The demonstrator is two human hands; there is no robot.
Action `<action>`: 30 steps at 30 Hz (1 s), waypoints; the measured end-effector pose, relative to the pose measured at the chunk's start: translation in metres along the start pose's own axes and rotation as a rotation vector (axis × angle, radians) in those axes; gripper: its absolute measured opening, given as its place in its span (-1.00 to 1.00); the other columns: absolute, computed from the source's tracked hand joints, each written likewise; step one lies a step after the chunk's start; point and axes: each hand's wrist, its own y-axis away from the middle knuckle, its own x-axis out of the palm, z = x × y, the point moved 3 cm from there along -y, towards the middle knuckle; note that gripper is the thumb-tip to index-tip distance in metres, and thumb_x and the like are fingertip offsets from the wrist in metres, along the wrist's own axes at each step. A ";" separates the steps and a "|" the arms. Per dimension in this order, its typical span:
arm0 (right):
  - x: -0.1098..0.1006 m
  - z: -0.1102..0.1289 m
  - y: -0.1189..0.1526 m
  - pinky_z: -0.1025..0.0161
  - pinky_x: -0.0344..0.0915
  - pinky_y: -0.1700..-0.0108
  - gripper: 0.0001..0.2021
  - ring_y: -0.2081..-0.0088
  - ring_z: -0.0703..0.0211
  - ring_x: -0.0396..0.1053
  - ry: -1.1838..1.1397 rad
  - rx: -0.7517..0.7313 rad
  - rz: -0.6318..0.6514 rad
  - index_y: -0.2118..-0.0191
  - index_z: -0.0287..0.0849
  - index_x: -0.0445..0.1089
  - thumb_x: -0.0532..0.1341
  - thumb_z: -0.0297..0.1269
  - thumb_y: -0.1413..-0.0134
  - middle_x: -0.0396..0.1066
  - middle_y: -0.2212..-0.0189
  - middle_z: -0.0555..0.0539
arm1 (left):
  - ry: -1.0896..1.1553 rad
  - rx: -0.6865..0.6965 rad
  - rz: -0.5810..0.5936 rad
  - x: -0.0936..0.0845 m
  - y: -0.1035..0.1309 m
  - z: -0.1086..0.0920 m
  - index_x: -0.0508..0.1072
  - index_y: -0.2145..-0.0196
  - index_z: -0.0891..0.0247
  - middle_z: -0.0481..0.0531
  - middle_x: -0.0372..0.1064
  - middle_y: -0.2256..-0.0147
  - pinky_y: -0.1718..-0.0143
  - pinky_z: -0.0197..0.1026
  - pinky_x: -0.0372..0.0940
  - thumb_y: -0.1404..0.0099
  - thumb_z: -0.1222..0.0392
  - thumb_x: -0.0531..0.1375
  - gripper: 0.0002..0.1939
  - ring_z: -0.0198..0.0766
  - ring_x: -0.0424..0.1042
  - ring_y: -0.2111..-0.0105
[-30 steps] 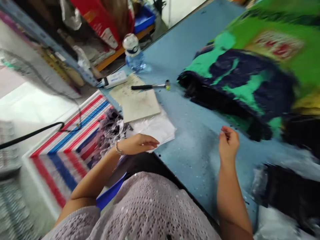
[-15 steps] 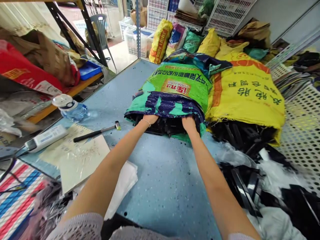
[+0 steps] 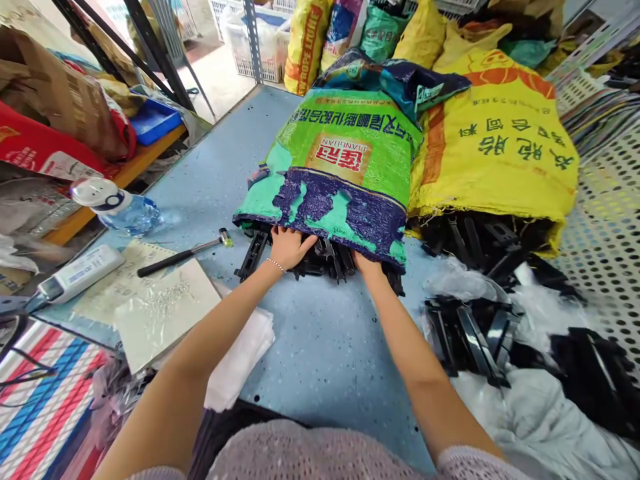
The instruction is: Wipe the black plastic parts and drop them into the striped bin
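Observation:
A green woven sack (image 3: 345, 153) lies on the blue table with its mouth toward me. Black plastic parts (image 3: 327, 260) stick out from under its dark blue and teal edge. My left hand (image 3: 291, 248) rests on these parts at the left of the mouth, fingers spread and thumb pointing right, its fingertips just at the sack's edge. Further right, my right hand (image 3: 367, 265) reaches into the mouth, its fingers hidden under the sack. Beside it, a yellow sack (image 3: 495, 147) holds more black parts (image 3: 475, 240).
On the table (image 3: 320, 347) to the left are a hammer (image 3: 183, 257), a water bottle (image 3: 117, 203), a white tube-like device (image 3: 83, 273), and a pale sheet (image 3: 165, 313) with tiny bits on it. Black parts in plastic wrapping (image 3: 475, 333) lie at the right.
Black parts now stick out further from the green sack's mouth. My left hand has come partly out from under the edge, showing spread fingers. The view has tilted down.

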 end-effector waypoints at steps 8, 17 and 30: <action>-0.024 0.024 0.062 -0.14 0.23 -0.28 -0.54 -0.17 -0.20 0.41 -0.180 -0.089 -0.024 -0.17 -0.22 0.45 0.03 -0.09 -0.39 0.49 -0.12 -0.31 | 0.061 0.038 0.034 0.009 0.089 -0.013 0.39 -0.24 0.17 0.21 0.13 -0.37 -0.36 0.41 -0.17 -0.46 -0.18 -0.01 -0.43 0.27 -0.21 -0.45; -0.050 0.062 0.125 -0.12 0.22 -0.29 -0.55 -0.23 -0.09 0.31 -0.381 -0.177 -0.222 -0.22 -0.13 0.37 -0.03 -0.06 -0.44 0.43 -0.15 -0.26 | 0.188 -0.238 0.006 0.001 0.054 -0.018 0.47 0.04 0.23 0.23 0.15 -0.35 -0.34 0.40 -0.13 -0.23 0.06 0.25 -0.63 0.32 -0.11 -0.40; -0.058 -0.028 0.091 -0.17 0.09 -0.26 -0.67 -0.20 -0.19 0.21 0.074 -0.130 -0.051 -0.04 -0.22 0.50 0.07 -0.32 -0.32 0.42 -0.07 -0.31 | 1.558 -0.294 0.140 -0.036 0.082 -0.014 0.02 0.21 0.11 -0.10 0.44 0.35 0.38 -0.14 0.46 -0.03 -0.05 0.43 -0.33 -0.22 0.54 0.44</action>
